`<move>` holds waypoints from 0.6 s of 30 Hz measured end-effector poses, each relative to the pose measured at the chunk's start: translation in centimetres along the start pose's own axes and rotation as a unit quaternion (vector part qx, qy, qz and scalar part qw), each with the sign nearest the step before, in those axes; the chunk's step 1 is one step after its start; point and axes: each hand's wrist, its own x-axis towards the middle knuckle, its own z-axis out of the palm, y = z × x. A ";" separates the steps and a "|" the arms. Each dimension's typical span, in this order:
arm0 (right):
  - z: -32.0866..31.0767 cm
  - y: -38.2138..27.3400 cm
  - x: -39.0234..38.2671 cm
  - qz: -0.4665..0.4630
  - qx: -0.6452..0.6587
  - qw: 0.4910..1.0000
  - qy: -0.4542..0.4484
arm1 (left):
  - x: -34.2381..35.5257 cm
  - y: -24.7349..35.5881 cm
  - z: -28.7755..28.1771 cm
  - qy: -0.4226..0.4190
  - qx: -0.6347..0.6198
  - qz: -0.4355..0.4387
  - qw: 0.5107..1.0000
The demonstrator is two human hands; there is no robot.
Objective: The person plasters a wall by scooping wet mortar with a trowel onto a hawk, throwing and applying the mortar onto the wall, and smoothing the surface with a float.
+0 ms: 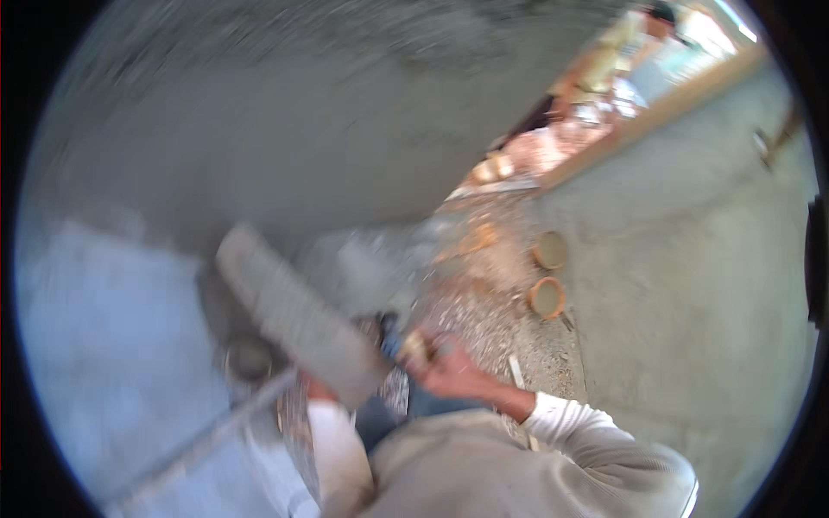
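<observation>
A long, flat, grey plastering board [298, 311] with a rounded far end slants across the view in front of my body. My left hand [318, 390] is at its near end, holding it from underneath; the fingers are mostly hidden by the board. To the right of it, my right hand [449, 369] is closed, with the fingers curled round a small yellowish thing [416, 347]. Motion blur hides what that thing is. Wet-looking grey plaster covers the wall [285, 138] beyond the board.
Two round orange-rimmed containers [547, 298] with grey contents stand on the littered floor by the right wall [682, 259]. A dark round vessel [250, 358] and a long pole [207, 432] lie at left. Through a doorway, another person [613, 60] bends near rubble.
</observation>
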 end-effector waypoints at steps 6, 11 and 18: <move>2.1 -3.8 -4.3 -0.029 -0.233 0.972 -0.010 | -0.1 2.8 4.2 0.017 -0.106 0.008 0.994; 6.1 -3.7 -5.4 -0.176 -0.336 0.919 -0.103 | -2.0 4.2 2.1 -0.123 -0.091 0.037 0.988; 11.9 -1.7 -11.2 0.164 0.092 0.981 -0.049 | -6.0 5.8 1.7 -0.067 -0.092 0.062 0.992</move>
